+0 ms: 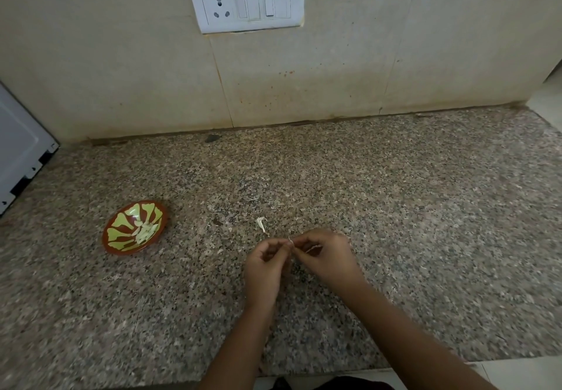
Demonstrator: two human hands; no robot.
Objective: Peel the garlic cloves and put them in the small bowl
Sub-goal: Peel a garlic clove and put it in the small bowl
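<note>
A small brown bowl (pixel 135 227) with a green pattern sits on the granite counter at the left, with several pale peeled garlic cloves (pixel 146 232) inside. My left hand (pixel 266 268) and my right hand (pixel 324 255) meet above the counter's middle, fingers curled, both pinching a small white garlic clove (pixel 290 241) between their fingertips. Most of the clove is hidden by the fingers. A pale strip of skin shows under my right fingers. A white scrap of garlic skin (pixel 261 224) lies on the counter just beyond my hands.
The speckled granite counter (pixel 395 207) runs to a tiled wall with a white socket panel (pixel 246 3). A white appliance (pixel 21 152) stands at the far left. The counter's front edge lies below my forearms.
</note>
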